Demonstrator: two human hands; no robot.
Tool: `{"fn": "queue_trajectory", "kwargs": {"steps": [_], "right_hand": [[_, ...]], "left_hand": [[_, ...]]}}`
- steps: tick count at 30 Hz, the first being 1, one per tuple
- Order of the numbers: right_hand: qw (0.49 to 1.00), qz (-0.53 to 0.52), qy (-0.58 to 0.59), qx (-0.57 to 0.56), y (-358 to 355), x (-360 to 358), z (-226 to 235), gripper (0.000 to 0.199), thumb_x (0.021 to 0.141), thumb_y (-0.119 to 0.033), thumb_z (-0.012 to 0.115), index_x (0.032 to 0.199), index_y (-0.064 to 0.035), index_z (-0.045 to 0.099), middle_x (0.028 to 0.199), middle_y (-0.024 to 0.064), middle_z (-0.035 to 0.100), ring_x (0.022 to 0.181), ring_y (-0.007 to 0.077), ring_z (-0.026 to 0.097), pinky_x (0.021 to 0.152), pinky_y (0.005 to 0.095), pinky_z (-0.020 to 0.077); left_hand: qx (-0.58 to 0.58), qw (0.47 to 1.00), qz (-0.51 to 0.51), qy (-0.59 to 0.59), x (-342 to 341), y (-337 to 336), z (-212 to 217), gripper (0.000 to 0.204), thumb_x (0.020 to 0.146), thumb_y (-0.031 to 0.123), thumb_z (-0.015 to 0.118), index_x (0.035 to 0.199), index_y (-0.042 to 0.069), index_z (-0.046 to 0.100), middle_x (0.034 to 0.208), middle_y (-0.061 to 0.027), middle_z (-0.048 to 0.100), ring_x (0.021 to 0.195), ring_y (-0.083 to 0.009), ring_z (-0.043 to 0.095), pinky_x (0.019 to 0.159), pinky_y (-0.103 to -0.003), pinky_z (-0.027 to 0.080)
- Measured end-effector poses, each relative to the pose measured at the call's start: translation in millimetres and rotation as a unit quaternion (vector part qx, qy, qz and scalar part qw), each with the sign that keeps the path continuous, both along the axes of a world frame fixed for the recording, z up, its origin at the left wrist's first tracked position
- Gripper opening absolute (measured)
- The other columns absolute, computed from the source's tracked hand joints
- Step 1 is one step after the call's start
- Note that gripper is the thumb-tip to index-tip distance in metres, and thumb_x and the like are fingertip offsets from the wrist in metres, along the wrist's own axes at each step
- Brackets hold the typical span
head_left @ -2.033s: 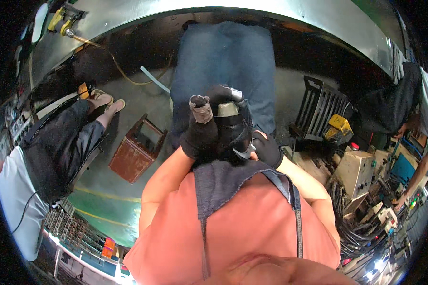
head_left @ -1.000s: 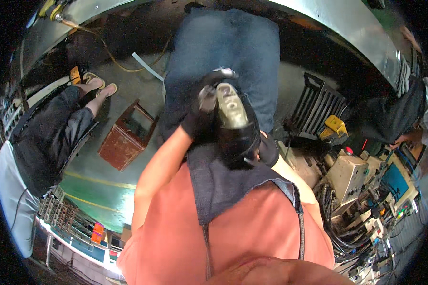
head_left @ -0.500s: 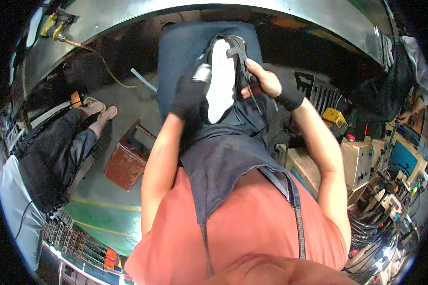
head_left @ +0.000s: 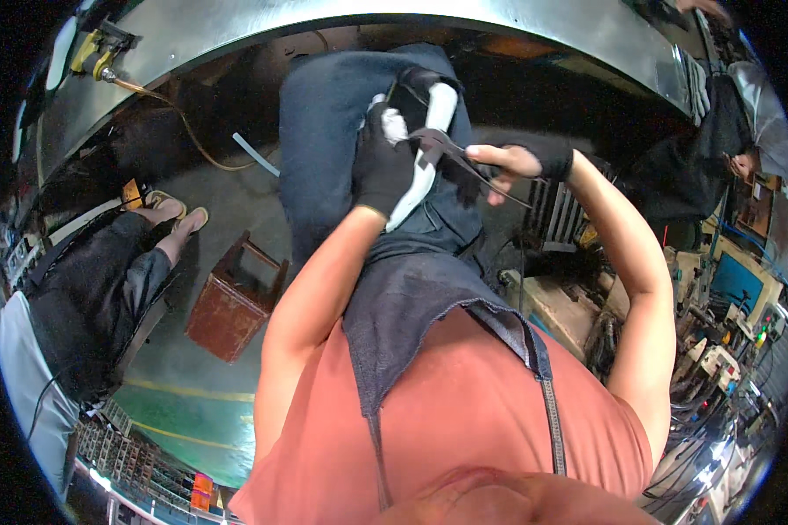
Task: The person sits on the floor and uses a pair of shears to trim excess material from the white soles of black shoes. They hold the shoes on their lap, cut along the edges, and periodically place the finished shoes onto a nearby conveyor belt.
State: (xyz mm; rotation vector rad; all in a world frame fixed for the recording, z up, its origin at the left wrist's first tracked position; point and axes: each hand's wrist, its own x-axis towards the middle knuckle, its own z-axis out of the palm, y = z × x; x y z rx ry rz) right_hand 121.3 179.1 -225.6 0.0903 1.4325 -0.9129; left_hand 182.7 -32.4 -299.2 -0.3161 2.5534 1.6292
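Observation:
A white shoe last (head_left: 441, 108) lies lengthwise over my lap, with dark material around its far end. A black strappy shoe upper (head_left: 435, 143) crosses over its middle. My left hand (head_left: 383, 162), in a black fingerless glove with something white about the fingertips, is closed on the left side of the last, at the upper's edge. My right hand (head_left: 510, 164), gloved the same way, pinches the upper's right end between thumb and fingers. Thin dark strips hang below that hand. The left fingers are partly blurred.
A metal bench edge (head_left: 236, 37) runs across the far side. At left are a brown stool (head_left: 229, 306) and a seated person (head_left: 87, 289). Another person (head_left: 700, 149) is at far right. Machinery with cables (head_left: 718, 367) stands at right, and a yellow tool (head_left: 96, 57) hangs far left.
My right hand has moved right and slightly nearer, pulling the black upper across the last. The last has turned from showing its broad white face to a narrower side.

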Motion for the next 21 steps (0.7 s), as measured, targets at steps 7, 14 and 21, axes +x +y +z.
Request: {"fn": "queue_trajectory", "kwargs": {"steps": [7, 14, 21], "right_hand": [[0.737, 0.346, 0.58, 0.034, -19, -23, 57, 0.051, 0.09, -0.045, 0.049, 0.064, -0.0013, 0.059, 0.062, 0.021, 0.057, 0.06, 0.039, 0.059, 0.054, 0.0455, 0.0473], [0.907, 0.107, 0.406, 0.023, -35, 65, -20, 0.045, 0.094, -0.04, 0.045, 0.106, 0.001, 0.058, 0.088, 0.0232, 0.063, 0.081, 0.0328, 0.063, 0.071, 0.0415, 0.0478], [0.959, 0.045, 0.275, 0.059, 6, 119, -61, 0.047, 0.098, -0.038, 0.037, 0.104, 0.0036, 0.057, 0.086, 0.0173, 0.063, 0.078, 0.021, 0.058, 0.073, 0.0333, 0.0451]], "left_hand": [[-0.091, 0.992, -0.036, 0.076, -14, -2, -27, 0.071, 0.083, 0.027, 0.055, 0.134, -0.01, 0.023, 0.137, -0.0329, 0.03, 0.127, -0.0439, 0.033, 0.106, -0.045, 0.026], [0.063, 0.986, -0.144, -0.05, 79, -34, -50, 0.085, 0.082, 0.028, 0.06, 0.142, -0.006, 0.01, 0.146, -0.0259, 0.018, 0.138, -0.035, 0.016, 0.112, -0.039, 0.015], [0.417, 0.882, -0.001, -0.221, 96, -41, -45, 0.048, 0.094, 0.023, 0.044, 0.134, 0.0, 0.032, 0.123, -0.0157, 0.053, 0.112, -0.0227, 0.051, 0.097, -0.033, 0.038]]}}
